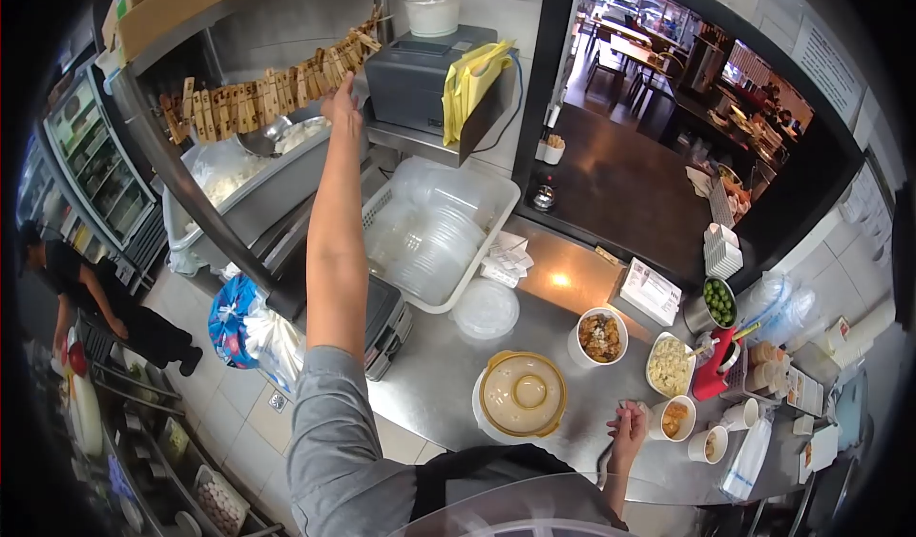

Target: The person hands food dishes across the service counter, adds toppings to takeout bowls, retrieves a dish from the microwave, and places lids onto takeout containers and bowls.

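Observation:
My left arm stretches up to a row of wooden clothespins [258, 95] with dark marks, strung across the shelf front. My left hand [342, 104] is at the right end of that row, its fingers closed on a clothespin, partly hidden. Low over the steel counter, my right hand [627, 428] has its fingers curled; what they hold, if anything, cannot be made out. Beside it stands a paper cup with orange-brown food [675, 420]. Between my arms sits a tan lidded pot [522, 394] on a white plate.
A bowl of topped food [599, 336] and a tub of pale chopped food [671, 364] stand at the counter's back. Plastic lids fill a white basket [495, 214]. A black printer [420, 74] sits on a shelf. Another person [105, 298] works at far left.

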`<state>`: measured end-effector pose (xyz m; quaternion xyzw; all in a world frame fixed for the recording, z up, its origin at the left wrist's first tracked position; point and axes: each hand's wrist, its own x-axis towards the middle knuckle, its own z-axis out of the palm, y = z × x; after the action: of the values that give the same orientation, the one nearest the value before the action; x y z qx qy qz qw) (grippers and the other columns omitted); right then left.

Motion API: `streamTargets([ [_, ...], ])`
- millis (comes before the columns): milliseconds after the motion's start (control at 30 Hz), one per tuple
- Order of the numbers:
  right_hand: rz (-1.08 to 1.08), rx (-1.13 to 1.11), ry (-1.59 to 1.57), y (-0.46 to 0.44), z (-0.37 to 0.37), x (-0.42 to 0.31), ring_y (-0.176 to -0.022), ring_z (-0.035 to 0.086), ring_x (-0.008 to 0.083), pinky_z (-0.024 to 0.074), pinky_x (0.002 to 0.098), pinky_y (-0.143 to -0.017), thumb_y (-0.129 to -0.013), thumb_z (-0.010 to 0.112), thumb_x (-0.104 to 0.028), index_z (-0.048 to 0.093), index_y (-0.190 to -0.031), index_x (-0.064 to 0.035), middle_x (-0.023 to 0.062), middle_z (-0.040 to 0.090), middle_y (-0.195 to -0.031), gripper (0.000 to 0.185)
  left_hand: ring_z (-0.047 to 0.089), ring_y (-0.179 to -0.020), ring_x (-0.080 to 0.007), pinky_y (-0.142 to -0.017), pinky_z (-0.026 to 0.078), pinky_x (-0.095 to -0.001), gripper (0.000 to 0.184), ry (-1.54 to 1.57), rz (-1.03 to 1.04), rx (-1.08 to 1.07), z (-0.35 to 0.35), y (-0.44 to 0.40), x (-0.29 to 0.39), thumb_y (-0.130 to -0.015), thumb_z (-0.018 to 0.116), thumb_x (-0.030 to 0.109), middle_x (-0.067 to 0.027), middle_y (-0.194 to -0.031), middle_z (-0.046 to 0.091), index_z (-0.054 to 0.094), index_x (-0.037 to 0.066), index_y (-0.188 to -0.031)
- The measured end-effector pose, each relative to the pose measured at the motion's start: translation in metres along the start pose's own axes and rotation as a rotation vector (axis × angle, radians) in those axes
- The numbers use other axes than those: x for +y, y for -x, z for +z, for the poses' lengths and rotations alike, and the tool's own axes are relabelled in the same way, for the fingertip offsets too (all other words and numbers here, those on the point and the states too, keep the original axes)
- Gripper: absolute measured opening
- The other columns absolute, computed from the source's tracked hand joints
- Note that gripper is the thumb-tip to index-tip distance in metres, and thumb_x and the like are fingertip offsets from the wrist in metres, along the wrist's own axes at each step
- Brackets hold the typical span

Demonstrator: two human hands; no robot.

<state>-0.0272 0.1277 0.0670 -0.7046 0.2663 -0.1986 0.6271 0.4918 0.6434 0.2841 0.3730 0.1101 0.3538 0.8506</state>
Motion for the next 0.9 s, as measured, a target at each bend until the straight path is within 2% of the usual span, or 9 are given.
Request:
streamTargets([
  [167,0.039,0.037,-0.010,-0.002,-0.008,0.013,-0.063,0.054,0.0087,0.0397,0.0187,-0.051,-0.088,0.049,-0.026,0.051,-0.109,-0.0067,0.0041,0.058,-0.091,0.029,0.046,-0.054,-0.0099,-0.043,0.035,-0.0244,0.030,-0.085,0.035,0.066,-0.005,0.016,-0.001,-0.062,0.078,0.015,0.0009,-0.074,0.056,0.060,0.009,-0.085],
  [233,0.015,0.081,-0.043,-0.004,-0.009,0.020,-0.064,0.054,0.0086,0.0392,0.0187,-0.052,-0.088,0.049,-0.027,0.051,-0.109,-0.0074,0.0050,0.059,-0.094,0.029,0.060,-0.070,-0.0153,-0.060,0.048,-0.0264,0.028,0.136,0.120,-0.123,-0.012,0.010,-0.006,-0.065,0.074,0.009,-0.0064,-0.086,0.061,0.059,0.003,-0.087],
  [267,-0.029,0.114,-0.079,-0.006,-0.008,0.027,-0.065,0.054,0.0085,0.0389,0.0187,-0.053,-0.088,0.049,-0.028,0.051,-0.110,-0.0080,0.0056,0.059,-0.096,0.029,0.062,-0.079,-0.0184,-0.069,0.049,-0.0285,0.025,0.098,0.019,-0.129,-0.026,-0.004,-0.011,-0.067,0.072,0.006,-0.0089,-0.088,0.063,0.060,0.001,-0.088],
  [367,0.004,0.052,-0.035,-0.002,-0.010,0.013,-0.067,0.054,0.0091,0.0392,0.0189,-0.054,-0.089,0.048,-0.028,0.051,-0.110,-0.0073,0.0060,0.059,-0.095,0.030,0.062,-0.080,-0.0193,-0.064,0.050,-0.0272,0.022,-0.186,-0.161,-0.267,-0.068,-0.044,-0.015,-0.071,0.071,0.009,-0.0110,-0.085,0.064,0.060,-0.001,-0.087],
  [433,0.034,0.008,-0.039,-0.003,-0.015,0.008,-0.068,0.055,0.0096,0.0400,0.0193,-0.055,-0.089,0.048,-0.026,0.050,-0.110,-0.0061,0.0060,0.058,-0.094,0.029,0.062,-0.081,-0.0169,-0.063,0.049,-0.0240,0.029,-0.241,0.071,-0.333,-0.076,0.055,0.022,-0.072,0.071,0.013,-0.0090,-0.088,0.064,0.059,-0.003,-0.093],
  [500,0.047,-0.025,-0.069,-0.010,-0.016,0.017,-0.068,0.055,0.0101,0.0411,0.0201,-0.056,-0.089,0.047,-0.021,0.050,-0.109,-0.0048,0.0060,0.057,-0.092,0.026,0.060,-0.074,-0.0110,-0.060,0.045,-0.0203,0.028,-0.587,0.151,-0.436,-0.099,0.130,0.043,-0.074,0.069,0.018,-0.0054,-0.084,0.064,0.061,0.001,-0.094],
  [567,0.037,-0.070,-0.051,-0.013,-0.013,0.017,-0.067,0.055,0.0097,0.0405,0.0196,-0.056,-0.090,0.047,-0.024,0.050,-0.110,-0.0053,0.0060,0.058,-0.092,0.028,0.048,-0.060,-0.0033,-0.054,0.037,-0.0176,0.021,-0.848,0.069,-0.570,-0.117,0.232,0.060,-0.077,0.065,0.022,0.0023,-0.076,0.061,0.065,0.006,-0.090],
  [667,0.022,-0.153,-0.021,-0.021,-0.004,0.011,-0.067,0.055,0.0098,0.0410,0.0199,-0.056,-0.090,0.047,-0.026,0.049,-0.111,-0.0053,0.0062,0.058,-0.092,0.029,0.049,-0.056,-0.0028,-0.047,0.038,-0.0172,0.013,-0.852,-0.101,-0.738,-0.162,0.325,0.051,-0.074,0.065,0.013,0.0021,-0.065,0.058,0.066,0.004,-0.084],
  [900,0.029,-0.313,-0.003,-0.026,0.005,0.006,-0.068,0.056,0.0105,0.0424,0.0206,-0.057,-0.090,0.046,-0.024,0.048,-0.112,-0.0049,0.0070,0.058,-0.094,0.029,0.047,-0.049,-0.0035,-0.042,0.036,-0.0170,0.021,-0.939,-0.619,-0.506,-0.286,0.426,0.003,-0.073,0.071,0.023,0.0013,-0.059,0.056,0.064,0.002,-0.072],
])
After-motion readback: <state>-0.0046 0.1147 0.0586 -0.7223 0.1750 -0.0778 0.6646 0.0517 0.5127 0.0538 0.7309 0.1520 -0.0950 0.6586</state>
